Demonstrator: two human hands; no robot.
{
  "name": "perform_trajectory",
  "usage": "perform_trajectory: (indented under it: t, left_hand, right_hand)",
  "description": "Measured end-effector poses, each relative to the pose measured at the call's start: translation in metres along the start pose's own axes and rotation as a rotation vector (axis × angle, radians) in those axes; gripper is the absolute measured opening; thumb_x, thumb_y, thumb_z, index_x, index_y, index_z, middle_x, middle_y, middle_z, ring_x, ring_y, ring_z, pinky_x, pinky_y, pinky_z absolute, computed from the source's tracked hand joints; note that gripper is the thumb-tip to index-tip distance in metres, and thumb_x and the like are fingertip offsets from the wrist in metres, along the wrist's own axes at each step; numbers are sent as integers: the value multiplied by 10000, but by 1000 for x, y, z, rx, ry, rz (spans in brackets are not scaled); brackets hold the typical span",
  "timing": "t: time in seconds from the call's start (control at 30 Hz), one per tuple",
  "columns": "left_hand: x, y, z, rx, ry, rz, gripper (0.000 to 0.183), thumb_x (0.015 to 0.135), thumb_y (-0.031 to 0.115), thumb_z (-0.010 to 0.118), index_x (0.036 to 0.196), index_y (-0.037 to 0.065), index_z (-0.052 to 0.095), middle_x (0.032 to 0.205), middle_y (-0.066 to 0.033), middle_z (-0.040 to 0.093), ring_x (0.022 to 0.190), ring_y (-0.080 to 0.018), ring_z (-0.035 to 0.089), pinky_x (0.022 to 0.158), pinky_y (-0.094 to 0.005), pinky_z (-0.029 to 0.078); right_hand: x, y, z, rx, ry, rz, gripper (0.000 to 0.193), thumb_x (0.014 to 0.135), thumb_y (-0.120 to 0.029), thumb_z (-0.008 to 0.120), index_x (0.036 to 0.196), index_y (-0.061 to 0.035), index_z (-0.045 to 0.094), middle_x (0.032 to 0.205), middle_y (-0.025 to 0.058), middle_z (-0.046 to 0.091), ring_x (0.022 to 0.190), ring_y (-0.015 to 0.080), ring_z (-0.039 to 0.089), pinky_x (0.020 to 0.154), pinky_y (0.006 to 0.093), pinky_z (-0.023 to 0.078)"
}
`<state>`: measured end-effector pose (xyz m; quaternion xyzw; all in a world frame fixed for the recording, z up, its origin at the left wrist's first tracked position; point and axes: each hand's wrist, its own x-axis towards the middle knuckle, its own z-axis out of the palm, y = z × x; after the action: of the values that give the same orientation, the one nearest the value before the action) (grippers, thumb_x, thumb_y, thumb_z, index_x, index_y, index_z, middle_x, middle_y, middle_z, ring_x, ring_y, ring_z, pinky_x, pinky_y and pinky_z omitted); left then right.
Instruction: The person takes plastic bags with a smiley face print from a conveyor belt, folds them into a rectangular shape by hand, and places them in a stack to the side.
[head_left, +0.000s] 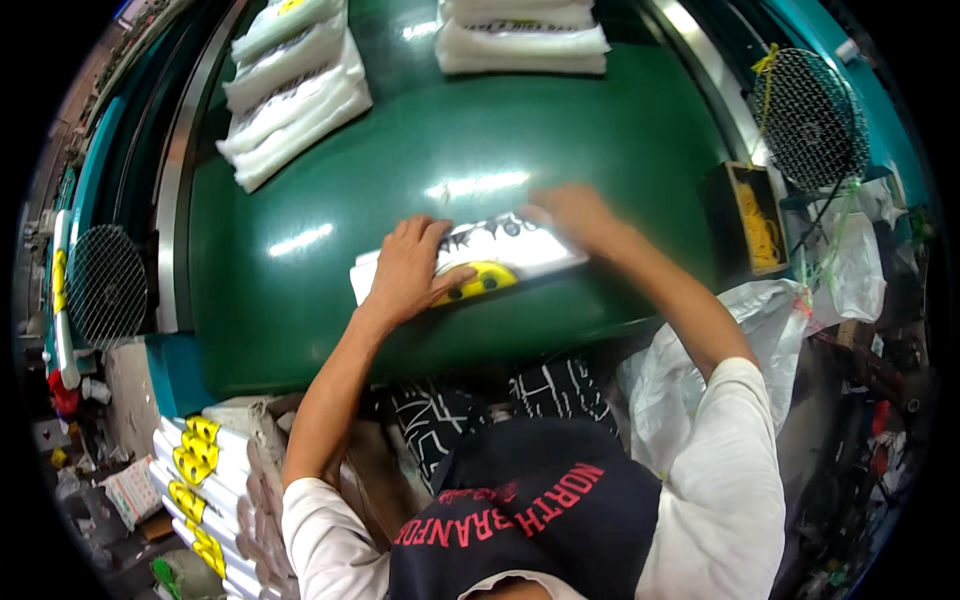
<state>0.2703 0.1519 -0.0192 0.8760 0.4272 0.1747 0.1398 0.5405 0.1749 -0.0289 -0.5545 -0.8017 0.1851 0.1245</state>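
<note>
A folded stack of white plastic bags (pixel 545 252) with a yellow smiley print and dark lettering lies on the green belt surface (pixel 330 350) in front of me. My left hand (pixel 405 262) rests on its left part, fingers flat and thumb spread toward the print. At the stack's upper right edge is my right hand (pixel 575 215), smeared by motion. Whether its fingers touch or grip the plastic, I cannot make out.
Folded white bag stacks sit far left (pixel 295 100) and far centre (pixel 522 45). A box of yellow ties (pixel 757 220) stands at the right edge, below a mesh-covered fan (pixel 808 120). Rolled bags with yellow prints (pixel 205 490) are piled lower left; a translucent sack (pixel 690 380) hangs right.
</note>
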Motion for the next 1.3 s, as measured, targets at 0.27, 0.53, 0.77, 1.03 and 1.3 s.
perform_trajectory:
  t: [0.27,0.53,0.77,1.03,1.3]
  left_hand:
    - [17,5,0,-122,-362,-412,693,670,655,685,799,-24,622,778,-189,645,764,-357,628,670,-457,474]
    - [-38,74,-12,-1113,-222,-686,337,818,235,623,1018,-36,618,859,-82,677,721,-155,654,674,-292,529]
    - [-62,111,-22,-1538,-62,-484,585,780,467,715,1091,-5,564,979,-81,665,847,-173,668,762,-317,551]
    - [-59,140,-18,-1646,162,-380,472,838,355,694,1104,-10,553,1031,-95,647,911,-182,644,814,-319,531]
    - [-49,172,-4,-1467,-52,-374,359,854,265,674,1077,-11,620,976,-53,656,861,-108,597,788,-275,495]
  right_hand:
    - [-150,130,-154,-598,330,670,207,846,-258,590,942,-101,684,861,159,672,816,355,646,698,442,505]
    - [-178,160,-157,-444,367,612,199,826,-242,620,977,-147,708,899,161,677,855,346,642,741,447,508]
    - [-185,161,-173,-344,456,506,232,768,-176,656,972,-79,705,831,182,671,810,336,650,754,409,508]
    - [-179,137,-184,-338,444,438,153,804,-197,650,896,-77,677,831,159,668,810,340,640,719,427,506]
    - [-150,-62,-101,243,178,-263,174,838,-132,557,973,-58,638,919,151,658,838,294,637,717,400,496]
